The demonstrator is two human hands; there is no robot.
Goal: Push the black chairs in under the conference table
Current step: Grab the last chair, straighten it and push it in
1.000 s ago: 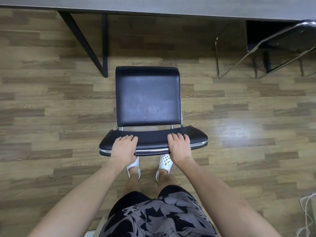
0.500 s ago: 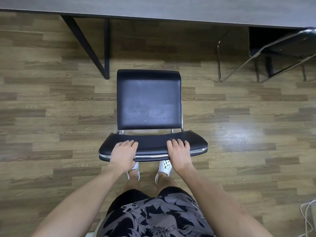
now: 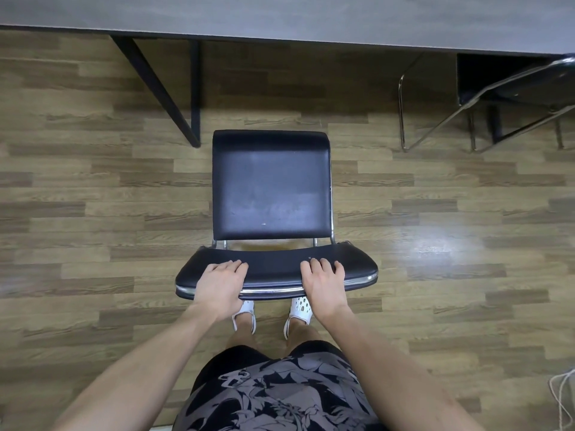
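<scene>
**Head view, looking down.** Two black chairs, one table and two hands were in view.

- **First chair.** The black chair (image 3: 270,185) stood on the wood-plank floor (image 3: 93,213) directly in front of the person. Its seat faced the single conference table (image 3: 280,14). The seat lay wholly outside the table's edge, and floor showed between the seat front and that edge.
- **Second chair.** The second black chair (image 3: 535,85) stood at the upper right, well apart from the first. Its dark pad sat partly beneath the table's edge, and its chrome frame rested on the floor.
- **Table legs.** Two black table legs (image 3: 155,88), one slanted and one upright, met at the floor near the first chair's front corner on the person's left.
- **Hands.** Both hands lay on the one padded backrest (image 3: 280,269), which was edged by a chrome rail.
  - The left hand (image 3: 219,284) gripped the backrest toward its left end, four fingers curled over the top of the pad.
  - The right hand (image 3: 323,283) gripped it toward the right end in the same way.
  - Both thumbs were hidden behind the backrest.
- **Person and floor.** Two white shoes (image 3: 300,307) showed on the floor just behind the backrest, partly covered by the hands. Patterned shorts (image 3: 280,396) filled the lower centre. One white cord (image 3: 563,399) lay on the floor at the lower right edge.
</scene>
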